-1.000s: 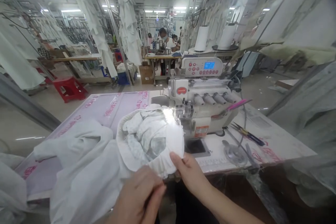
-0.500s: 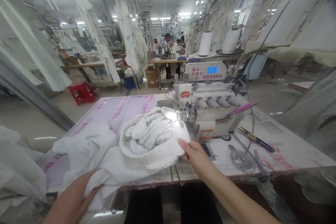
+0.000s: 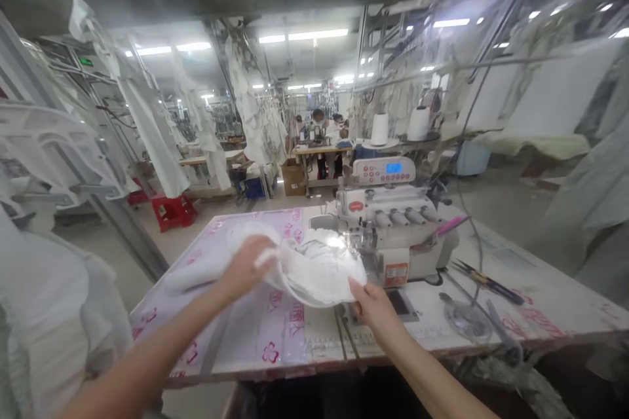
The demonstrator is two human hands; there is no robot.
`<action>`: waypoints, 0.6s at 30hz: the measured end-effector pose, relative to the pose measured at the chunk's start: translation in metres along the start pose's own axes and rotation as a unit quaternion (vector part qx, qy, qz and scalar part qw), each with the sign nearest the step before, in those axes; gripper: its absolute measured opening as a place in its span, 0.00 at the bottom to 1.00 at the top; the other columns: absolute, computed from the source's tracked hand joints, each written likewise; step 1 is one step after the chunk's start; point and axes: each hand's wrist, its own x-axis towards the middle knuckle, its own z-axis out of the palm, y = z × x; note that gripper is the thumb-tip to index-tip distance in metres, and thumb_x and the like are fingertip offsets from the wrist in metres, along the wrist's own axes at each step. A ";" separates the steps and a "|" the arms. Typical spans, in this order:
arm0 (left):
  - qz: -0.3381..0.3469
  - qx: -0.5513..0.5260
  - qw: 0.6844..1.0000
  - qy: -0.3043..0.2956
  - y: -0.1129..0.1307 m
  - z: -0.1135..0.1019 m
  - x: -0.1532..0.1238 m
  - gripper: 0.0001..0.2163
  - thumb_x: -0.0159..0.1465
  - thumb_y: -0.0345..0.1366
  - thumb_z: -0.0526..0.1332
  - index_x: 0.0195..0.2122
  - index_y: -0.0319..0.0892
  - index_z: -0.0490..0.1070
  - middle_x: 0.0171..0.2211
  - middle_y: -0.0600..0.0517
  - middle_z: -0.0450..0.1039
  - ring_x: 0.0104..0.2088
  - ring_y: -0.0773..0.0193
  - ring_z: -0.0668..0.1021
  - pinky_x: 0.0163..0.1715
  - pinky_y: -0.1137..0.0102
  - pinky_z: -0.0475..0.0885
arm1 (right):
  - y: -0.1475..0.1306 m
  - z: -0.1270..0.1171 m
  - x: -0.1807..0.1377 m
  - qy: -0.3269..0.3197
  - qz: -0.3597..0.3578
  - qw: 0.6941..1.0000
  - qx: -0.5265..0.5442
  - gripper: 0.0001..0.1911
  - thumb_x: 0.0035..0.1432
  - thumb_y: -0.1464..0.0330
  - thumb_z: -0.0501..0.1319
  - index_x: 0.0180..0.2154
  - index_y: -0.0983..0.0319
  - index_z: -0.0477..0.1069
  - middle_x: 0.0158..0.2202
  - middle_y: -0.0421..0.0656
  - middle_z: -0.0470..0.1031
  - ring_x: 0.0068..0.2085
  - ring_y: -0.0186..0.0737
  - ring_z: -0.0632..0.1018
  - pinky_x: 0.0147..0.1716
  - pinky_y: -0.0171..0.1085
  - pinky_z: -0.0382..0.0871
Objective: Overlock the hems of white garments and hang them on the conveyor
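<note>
A white garment (image 3: 319,278) with a rounded, gathered opening lies at the needle area of an overlock sewing machine (image 3: 393,209), under its bright lamp. My right hand (image 3: 369,301) pinches the garment's near right edge, thumb on top, just in front of the machine. My left hand (image 3: 251,265), smeared by motion, is closed on a fold of the same garment to the left of the opening. More of the white cloth trails out behind and left of that hand over the purple-white table top (image 3: 246,334).
Tweezers (image 3: 489,281) lie on the table right of the machine, where a pink-handled tool (image 3: 452,226) also rests. Two white thread cones (image 3: 380,129) stand behind. White cloth (image 3: 49,301) hangs at the left, near a red stool (image 3: 173,211). A co-worker (image 3: 322,124) sits farther back.
My left hand has moved up and right from the table's front left, carrying cloth toward the machine. My right hand keeps its pinch. The view has tilted upward.
</note>
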 end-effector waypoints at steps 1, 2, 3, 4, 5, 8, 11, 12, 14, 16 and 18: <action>0.041 -0.017 0.998 -0.043 0.010 0.010 0.006 0.10 0.57 0.38 0.57 0.38 0.40 0.67 0.41 0.51 0.66 0.43 0.63 0.68 0.45 0.67 0.63 | -0.002 0.001 0.000 -0.002 -0.005 1.000 0.001 0.25 0.37 0.48 0.59 0.14 0.61 0.54 0.09 0.33 0.49 0.14 0.27 0.50 0.14 0.31 0.38; 0.074 -0.033 0.993 -0.087 0.020 0.018 0.011 0.11 0.56 0.39 0.57 0.38 0.41 0.66 0.41 0.50 0.65 0.43 0.63 0.67 0.45 0.67 0.63 | -0.003 0.003 0.001 -0.006 -0.009 1.000 0.002 0.26 0.37 0.47 0.59 0.14 0.61 0.54 0.09 0.33 0.48 0.13 0.27 0.49 0.14 0.31 0.37; 0.097 -0.046 0.987 -0.121 0.031 0.024 0.015 0.11 0.56 0.40 0.57 0.38 0.41 0.65 0.40 0.50 0.64 0.42 0.63 0.66 0.43 0.68 0.63 | -0.004 0.005 0.001 -0.010 -0.015 1.000 0.003 0.26 0.36 0.46 0.58 0.14 0.61 0.54 0.09 0.33 0.48 0.13 0.27 0.49 0.14 0.31 0.37; 0.111 -0.053 0.981 -0.148 0.040 0.028 0.017 0.11 0.57 0.40 0.56 0.38 0.41 0.64 0.39 0.49 0.64 0.41 0.62 0.66 0.41 0.67 0.63 | -0.005 0.006 0.002 -0.014 -0.022 1.000 0.004 0.26 0.36 0.46 0.58 0.14 0.61 0.54 0.09 0.33 0.47 0.13 0.27 0.49 0.14 0.31 0.37; 0.121 -0.055 0.977 -0.166 0.047 0.030 0.018 0.10 0.57 0.41 0.55 0.36 0.40 0.64 0.37 0.49 0.64 0.39 0.62 0.66 0.40 0.67 0.63 | -0.006 0.007 0.002 -0.016 -0.030 0.999 0.007 0.26 0.36 0.46 0.58 0.14 0.61 0.54 0.09 0.33 0.48 0.14 0.26 0.49 0.14 0.31 0.37; 0.147 -0.035 0.968 -0.200 0.054 0.028 0.015 0.10 0.59 0.41 0.53 0.36 0.40 0.63 0.36 0.48 0.64 0.38 0.61 0.66 0.37 0.68 0.62 | -0.003 0.010 0.005 -0.021 -0.055 0.998 0.015 0.27 0.33 0.44 0.58 0.16 0.62 0.56 0.11 0.34 0.51 0.15 0.26 0.50 0.15 0.30 0.40; 0.151 0.024 0.951 -0.267 0.048 0.018 0.012 0.12 0.60 0.43 0.50 0.33 0.40 0.65 0.32 0.48 0.68 0.33 0.62 0.69 0.32 0.70 0.61 | 0.002 0.009 0.008 -0.021 -0.065 0.998 0.015 0.28 0.32 0.44 0.58 0.16 0.63 0.57 0.11 0.34 0.52 0.15 0.27 0.52 0.15 0.30 0.41; 0.146 0.056 0.945 -0.287 0.048 0.012 0.012 0.13 0.60 0.44 0.49 0.30 0.40 0.66 0.28 0.49 0.68 0.29 0.63 0.69 0.30 0.71 0.61 | 0.003 0.008 0.008 -0.018 -0.063 0.998 0.013 0.28 0.33 0.44 0.58 0.15 0.62 0.56 0.10 0.34 0.51 0.15 0.26 0.52 0.15 0.30 0.41; 0.139 0.120 0.935 -0.304 0.054 -0.004 0.008 0.16 0.60 0.45 0.48 0.24 0.40 0.66 0.22 0.50 0.67 0.23 0.65 0.67 0.25 0.72 0.59 | 0.004 0.006 0.010 -0.011 -0.053 0.998 0.008 0.27 0.36 0.46 0.58 0.14 0.62 0.54 0.09 0.33 0.50 0.13 0.26 0.51 0.14 0.30 0.39; 0.146 0.145 0.930 -0.303 0.073 -0.020 -0.004 0.17 0.60 0.45 0.47 0.23 0.40 0.66 0.19 0.50 0.66 0.21 0.66 0.66 0.23 0.72 0.57 | 0.002 0.005 0.009 -0.006 -0.039 0.999 0.008 0.26 0.38 0.48 0.58 0.15 0.62 0.54 0.09 0.33 0.50 0.13 0.25 0.52 0.14 0.30 0.39; 0.152 0.116 0.922 -0.337 0.098 -0.031 -0.029 0.17 0.60 0.45 0.46 0.24 0.41 0.67 0.18 0.51 0.64 0.18 0.67 0.63 0.19 0.73 0.54 | 0.001 0.005 0.003 -0.011 -0.021 1.000 0.014 0.25 0.38 0.49 0.59 0.17 0.63 0.55 0.11 0.32 0.52 0.13 0.25 0.52 0.13 0.29 0.40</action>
